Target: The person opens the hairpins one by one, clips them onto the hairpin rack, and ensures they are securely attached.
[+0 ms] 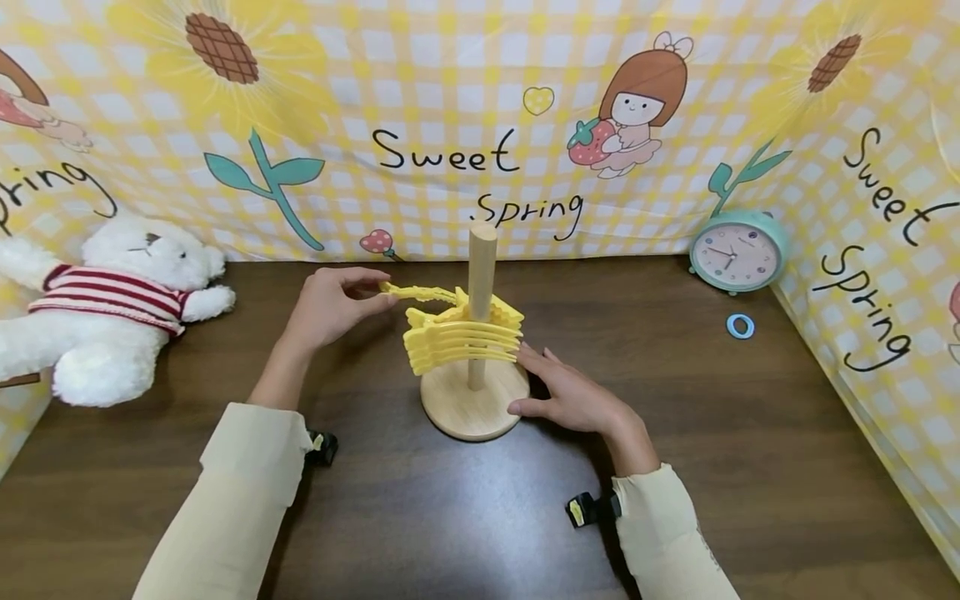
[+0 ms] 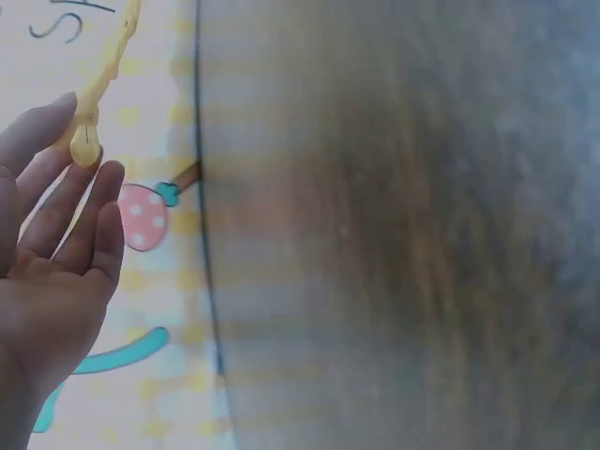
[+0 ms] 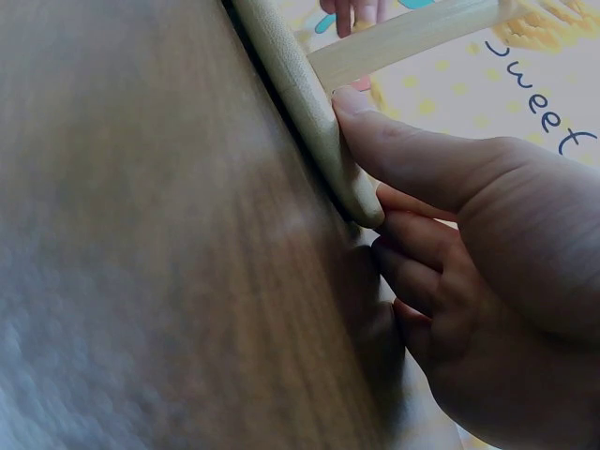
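Observation:
A wooden stand, with a round base (image 1: 465, 412) and an upright post (image 1: 482, 258), stands on the table. Around its post sits a cluster of curved yellow plastic pieces (image 1: 457, 342), several of them stacked at the front. My left hand (image 1: 326, 308) pinches the rounded end of a thin, bumpy yellow strip (image 1: 423, 292) between thumb and fingers; its other end reaches the cluster behind the post. At the base's right edge, my right hand (image 1: 573, 396) grips the rim, thumb (image 3: 403, 155) on top and fingers against the edge. Part of the post is hidden behind the yellow pieces.
A white teddy bear (image 1: 142, 325) in a striped shirt lies at the left. At the back right stands a green alarm clock (image 1: 737, 252), with a small blue ring (image 1: 740, 326) in front of it. A patterned cloth (image 1: 420, 75) encloses the table's back and sides.

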Motion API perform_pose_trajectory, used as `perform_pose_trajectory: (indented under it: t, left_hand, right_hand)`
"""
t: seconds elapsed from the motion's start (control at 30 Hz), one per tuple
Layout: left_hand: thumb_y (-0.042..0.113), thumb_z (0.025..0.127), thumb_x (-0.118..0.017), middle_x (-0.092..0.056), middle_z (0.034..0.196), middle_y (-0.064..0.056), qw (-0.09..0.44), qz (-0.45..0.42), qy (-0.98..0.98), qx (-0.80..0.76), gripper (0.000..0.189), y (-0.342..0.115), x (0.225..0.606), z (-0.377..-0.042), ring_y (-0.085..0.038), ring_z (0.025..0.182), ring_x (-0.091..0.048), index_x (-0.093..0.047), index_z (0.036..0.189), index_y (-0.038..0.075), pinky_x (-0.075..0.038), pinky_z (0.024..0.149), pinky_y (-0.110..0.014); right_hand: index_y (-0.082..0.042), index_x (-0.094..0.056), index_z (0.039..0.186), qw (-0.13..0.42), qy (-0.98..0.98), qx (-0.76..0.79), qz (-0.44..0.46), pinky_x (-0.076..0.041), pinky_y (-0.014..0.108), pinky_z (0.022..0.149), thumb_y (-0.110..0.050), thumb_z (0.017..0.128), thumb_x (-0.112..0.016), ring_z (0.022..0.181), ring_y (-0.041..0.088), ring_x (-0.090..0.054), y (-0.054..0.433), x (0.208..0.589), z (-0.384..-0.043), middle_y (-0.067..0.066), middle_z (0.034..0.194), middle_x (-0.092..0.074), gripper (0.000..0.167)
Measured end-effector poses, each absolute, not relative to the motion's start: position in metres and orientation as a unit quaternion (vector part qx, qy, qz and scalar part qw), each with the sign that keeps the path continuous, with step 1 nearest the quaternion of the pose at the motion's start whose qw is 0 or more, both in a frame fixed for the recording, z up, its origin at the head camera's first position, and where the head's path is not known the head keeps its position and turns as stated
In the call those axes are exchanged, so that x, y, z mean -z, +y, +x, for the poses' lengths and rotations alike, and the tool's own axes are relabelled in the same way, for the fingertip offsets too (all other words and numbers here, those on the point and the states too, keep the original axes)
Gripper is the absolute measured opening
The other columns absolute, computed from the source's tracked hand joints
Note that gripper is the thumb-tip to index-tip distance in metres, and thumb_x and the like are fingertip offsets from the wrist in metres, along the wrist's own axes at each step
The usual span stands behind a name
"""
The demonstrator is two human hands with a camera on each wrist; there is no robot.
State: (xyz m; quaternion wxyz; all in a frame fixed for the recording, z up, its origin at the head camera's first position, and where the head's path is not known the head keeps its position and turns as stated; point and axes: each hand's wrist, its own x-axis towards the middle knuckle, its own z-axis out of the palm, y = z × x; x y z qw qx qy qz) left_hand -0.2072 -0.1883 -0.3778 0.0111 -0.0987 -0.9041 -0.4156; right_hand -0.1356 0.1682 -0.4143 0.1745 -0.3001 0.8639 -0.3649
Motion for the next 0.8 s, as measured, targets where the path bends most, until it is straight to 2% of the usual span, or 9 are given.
perform_pose_trajectory:
  t: [0.2, 0.37, 0.63, 0.8]
  left_hand:
    - [0.035, 0.089, -0.081, -0.074, 0.111, -0.013, 0.032, -0.109, -0.898, 0.426, 0.043, -0.181, 0.360, -0.195, -0.025, 0.099, -0.068, -0.075, 0.120, 0.007, -0.053, 0.081, -0.032]
    - [0.031, 0.087, -0.083, -0.074, 0.112, -0.014, 0.069, -0.115, -0.886, 0.444, 0.037, -0.174, 0.345, -0.183, -0.023, 0.096, -0.070, -0.078, 0.116, 0.008, -0.052, 0.077, -0.021]
    - [0.021, 0.084, -0.086, -0.075, 0.100, -0.010, 0.169, -0.121, -0.860, 0.466, 0.029, -0.165, 0.329, -0.162, -0.015, 0.087, -0.068, -0.079, 0.108, 0.006, -0.051, 0.077, -0.018]
    - [0.006, 0.082, -0.085, -0.073, 0.094, -0.010, 0.242, -0.167, -0.820, 0.492, 0.024, -0.162, 0.319, -0.147, -0.010, 0.083, -0.063, -0.079, 0.104, 0.004, -0.050, 0.078, -0.019]
  right_hand:
    - [-0.014, -0.031, 0.160, 0.177, 0.867, 0.363, -0.292, -0.004, 0.047, 0.124, -0.033, 0.095, -0.073, 0.154, 0.024, -0.014, 0.168, 0.413, -0.136, 0.011, 0.166, -0.019, 0.079]
    - [-0.014, -0.031, 0.160, 0.181, 0.868, 0.361, -0.289, -0.004, 0.047, 0.124, -0.034, 0.095, -0.073, 0.154, 0.023, -0.013, 0.168, 0.414, -0.136, 0.011, 0.166, -0.018, 0.080]
    - [-0.014, -0.031, 0.160, 0.178, 0.864, 0.365, -0.297, -0.003, 0.047, 0.124, -0.032, 0.095, -0.073, 0.154, 0.023, -0.014, 0.167, 0.415, -0.136, 0.012, 0.166, -0.018, 0.079]
    - [-0.013, -0.033, 0.160, 0.178, 0.864, 0.365, -0.299, -0.003, 0.047, 0.124, -0.032, 0.095, -0.073, 0.153, 0.023, -0.014, 0.167, 0.415, -0.136, 0.012, 0.166, -0.020, 0.078]
